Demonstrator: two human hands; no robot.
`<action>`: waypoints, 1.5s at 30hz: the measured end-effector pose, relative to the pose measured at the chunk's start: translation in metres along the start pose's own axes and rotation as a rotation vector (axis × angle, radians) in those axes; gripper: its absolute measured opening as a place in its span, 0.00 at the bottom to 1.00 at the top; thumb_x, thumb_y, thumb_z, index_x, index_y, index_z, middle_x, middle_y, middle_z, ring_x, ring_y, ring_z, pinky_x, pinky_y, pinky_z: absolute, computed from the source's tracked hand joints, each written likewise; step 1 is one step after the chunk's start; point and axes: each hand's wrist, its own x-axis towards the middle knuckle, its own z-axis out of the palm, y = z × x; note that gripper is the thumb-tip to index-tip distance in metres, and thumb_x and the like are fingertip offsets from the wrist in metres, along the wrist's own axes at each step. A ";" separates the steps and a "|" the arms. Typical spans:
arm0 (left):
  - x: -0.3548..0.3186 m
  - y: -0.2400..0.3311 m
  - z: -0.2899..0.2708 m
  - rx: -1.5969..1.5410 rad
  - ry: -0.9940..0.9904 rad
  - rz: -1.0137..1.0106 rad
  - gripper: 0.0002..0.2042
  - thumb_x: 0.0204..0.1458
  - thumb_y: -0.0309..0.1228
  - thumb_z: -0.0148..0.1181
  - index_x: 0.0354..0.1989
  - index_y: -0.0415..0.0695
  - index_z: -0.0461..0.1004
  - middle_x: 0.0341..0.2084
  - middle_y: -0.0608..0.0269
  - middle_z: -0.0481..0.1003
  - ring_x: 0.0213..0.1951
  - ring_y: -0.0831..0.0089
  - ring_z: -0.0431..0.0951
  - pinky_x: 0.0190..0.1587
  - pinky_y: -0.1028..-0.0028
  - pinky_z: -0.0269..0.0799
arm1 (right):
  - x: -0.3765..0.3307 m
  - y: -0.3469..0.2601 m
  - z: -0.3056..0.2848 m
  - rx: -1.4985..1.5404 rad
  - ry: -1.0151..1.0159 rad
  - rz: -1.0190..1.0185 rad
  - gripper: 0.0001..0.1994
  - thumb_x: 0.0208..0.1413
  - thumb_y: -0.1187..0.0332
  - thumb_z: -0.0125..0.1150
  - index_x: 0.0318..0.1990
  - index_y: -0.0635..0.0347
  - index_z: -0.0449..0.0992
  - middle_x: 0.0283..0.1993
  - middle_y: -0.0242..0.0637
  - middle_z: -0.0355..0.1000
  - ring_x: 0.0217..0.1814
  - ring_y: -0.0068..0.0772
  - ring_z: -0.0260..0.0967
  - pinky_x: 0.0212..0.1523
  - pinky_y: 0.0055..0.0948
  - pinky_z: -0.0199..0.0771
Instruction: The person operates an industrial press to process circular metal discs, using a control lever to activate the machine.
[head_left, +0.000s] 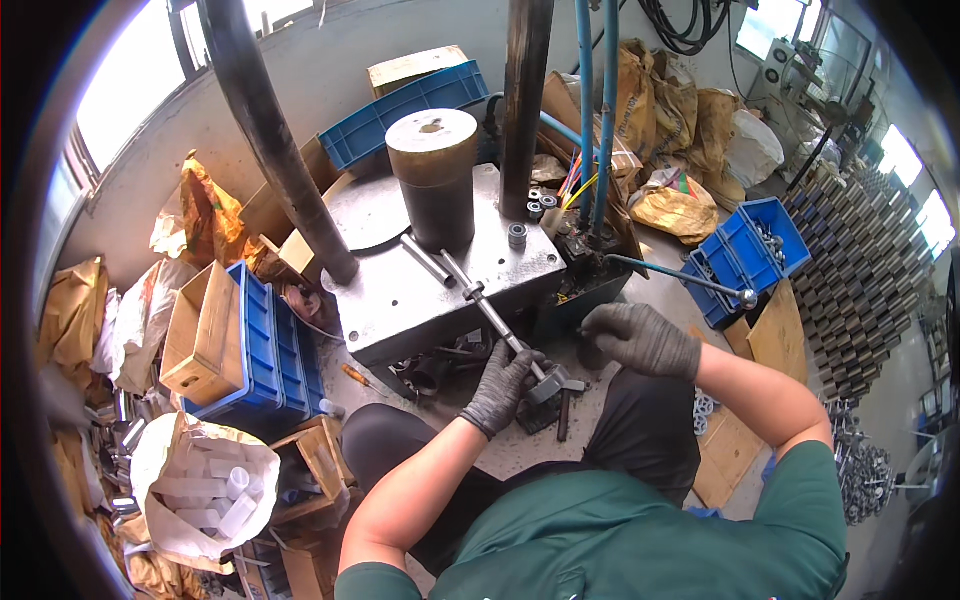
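Observation:
My left hand (pixel 503 388), in a grey knitted glove, is closed around a long steel shaft (pixel 491 313). The shaft slants from the metal press table down toward my knees, with a collar partway along it and a grey metal block (pixel 551 384) at its near end. Off to the right, my gloved right hand (pixel 640 338) is raised above my right thigh with its fingers curled. A dark round shape shows under its fingertips; whether it is held is unclear. On the press table (pixel 405 318), a short steel tube (pixel 427 262) lies beside the shaft's far end.
A thick ram (pixel 434 180) stands on the table between two dark columns (pixel 527 110). A small bearing (pixel 517 236) sits near the right edge. Blue crates (pixel 285 350) flank me, with a sack of white plastic pieces (pixel 160 455) at lower left and stacked metal tubes (pixel 860 270) far right.

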 end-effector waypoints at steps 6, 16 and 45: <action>0.000 -0.018 0.025 -0.173 0.074 -0.109 0.09 0.70 0.32 0.56 0.52 0.48 0.65 0.46 0.55 0.76 0.50 0.60 0.81 0.54 0.57 0.81 | -0.018 -0.047 -0.085 -0.609 0.140 -0.297 0.08 0.53 0.76 0.61 0.41 0.60 0.79 0.38 0.48 0.78 0.42 0.56 0.78 0.45 0.45 0.78; -0.006 -0.010 0.027 -0.154 0.109 -0.188 0.11 0.69 0.36 0.57 0.53 0.47 0.66 0.48 0.55 0.76 0.48 0.63 0.80 0.52 0.59 0.81 | -0.062 -0.047 -0.140 -0.923 0.137 0.125 0.15 0.61 0.62 0.63 0.49 0.60 0.82 0.36 0.49 0.78 0.41 0.53 0.78 0.46 0.49 0.77; 0.039 0.019 -0.009 0.493 0.274 0.539 0.07 0.71 0.33 0.55 0.46 0.44 0.66 0.33 0.62 0.79 0.33 0.76 0.78 0.39 0.72 0.77 | -0.065 0.001 -0.129 -0.859 0.134 0.086 0.32 0.55 0.48 0.66 0.64 0.55 0.75 0.65 0.52 0.73 0.53 0.53 0.80 0.53 0.47 0.79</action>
